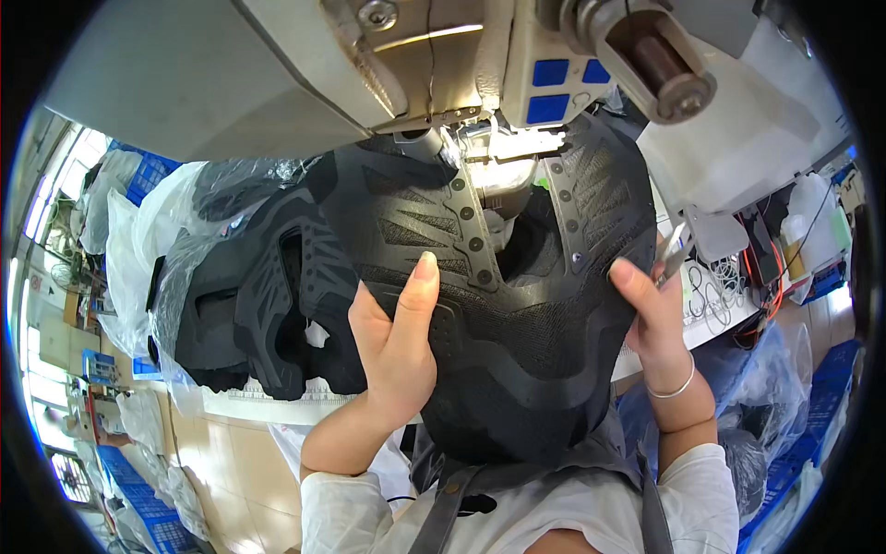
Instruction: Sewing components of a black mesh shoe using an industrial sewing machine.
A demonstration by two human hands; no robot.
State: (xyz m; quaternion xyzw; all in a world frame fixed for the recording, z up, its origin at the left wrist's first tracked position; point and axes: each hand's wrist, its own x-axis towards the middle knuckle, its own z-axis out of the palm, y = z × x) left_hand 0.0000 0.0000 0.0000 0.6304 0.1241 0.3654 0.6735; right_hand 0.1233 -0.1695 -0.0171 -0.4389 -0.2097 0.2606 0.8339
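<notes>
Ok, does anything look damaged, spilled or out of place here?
Mostly no: I see no spill or clear damage on the black shoe upper. The one untidy spot is the tangle of thin cords right of the right hand, looped loosely.

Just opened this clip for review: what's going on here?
Someone holds a black shoe upper beneath a sewing machine, left grip on its left side, right grip on its right. A metal tool shows beside the right grip. The upper's eyelet strips run up toward the lit area under the machine; whether stitching is under way can't be told. More black uppers lie to the left.
</notes>
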